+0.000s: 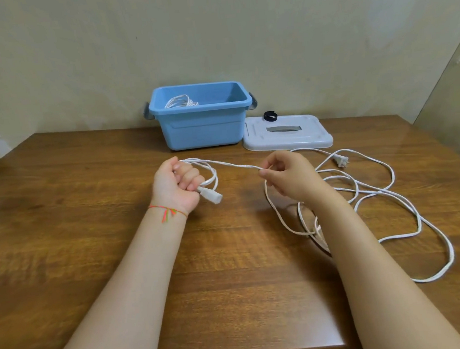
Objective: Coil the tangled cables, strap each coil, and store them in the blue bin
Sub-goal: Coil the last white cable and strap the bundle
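A long white power cable (386, 191) sprawls in loose loops over the right half of the wooden table (90, 242). My left hand (178, 185) grips a first small loop of it in a fist, with the white connector end (212, 196) sticking out below the fingers. My right hand (287, 176) pinches the taut stretch of cable a short way to the right. The cable's two-pin plug (341, 161) lies near the lid. The blue bin (202, 129) stands open at the back, with a white coiled cable (180, 101) inside. A black strap (270, 116) rests on the lid.
The bin's grey-white lid (287, 138) lies flat to the right of the bin, against the back wall. Walls close the table at the back and at the right. The table's front edge runs just under my forearms.
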